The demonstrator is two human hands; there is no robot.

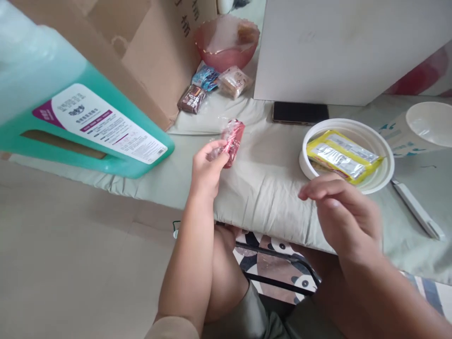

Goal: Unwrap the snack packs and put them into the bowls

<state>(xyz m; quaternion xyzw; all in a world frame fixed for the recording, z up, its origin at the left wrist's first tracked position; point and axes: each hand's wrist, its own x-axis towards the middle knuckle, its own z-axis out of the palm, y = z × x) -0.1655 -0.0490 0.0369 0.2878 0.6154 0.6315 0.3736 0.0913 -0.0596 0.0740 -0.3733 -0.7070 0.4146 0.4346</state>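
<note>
Between thumb and fingers, my left hand point(209, 165) grips a small red snack packet point(234, 141) with clear crinkled wrapping, just over the cloth-covered surface point(261, 183). My right hand point(344, 212) is raised near the front rim of a round white plastic bowl point(387, 176), fingers bent and thumb a little apart, nothing seen in it. Inside that bowl lies a yellow and silver packet point(344, 153). Beyond my left hand sit a brown cocoa packet point(192, 99), blue packets point(205, 76) and a clear-wrapped beige snack point(234, 81).
A large jug of green liquid point(116, 132) leans at the left before a cardboard box point(148, 56). Behind are a pink glass bowl point(228, 49), a white board point(339, 52) and a phone point(300, 113). At right are a paper cup point(423, 127) and a white box cutter point(418, 209).
</note>
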